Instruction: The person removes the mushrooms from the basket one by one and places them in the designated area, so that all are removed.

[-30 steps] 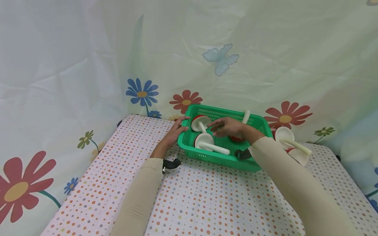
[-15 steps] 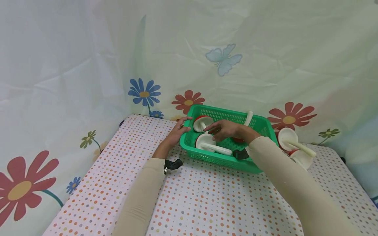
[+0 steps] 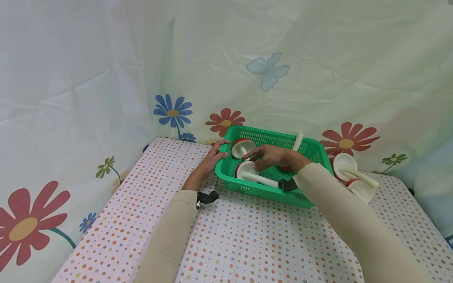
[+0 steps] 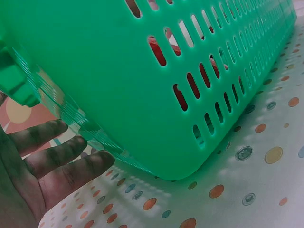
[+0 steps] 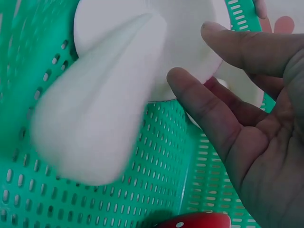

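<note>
In the head view my left hand (image 3: 209, 161) is at the left end of a green basket (image 3: 262, 192), its fingertips at the rim. The left wrist view shows its fingers (image 4: 71, 173) extended beside the basket's outer wall (image 4: 104, 95). My right hand (image 3: 270, 155) reaches inside, over the bowl of the nearer white ladle (image 3: 245, 169). In the right wrist view, thumb and forefinger are apart at the rim of this ladle (image 5: 95, 109); whether they touch it is unclear. Another white-and-red ladle (image 3: 242, 147) lies just behind.
A third ladle's handle (image 3: 298, 141) leans on the basket's back edge, its bowl partly hidden by my right arm. Right of the basket, on the dotted cloth (image 3: 240, 239), lie two more ladles, one with its bowl (image 3: 345, 163) uppermost. A patterned curtain (image 3: 318, 78) hangs behind.
My right hand has moved left and down to the nearer ladle, whose bowl and handle have shifted slightly right since half a second ago. My left hand stays at the basket's end.
</note>
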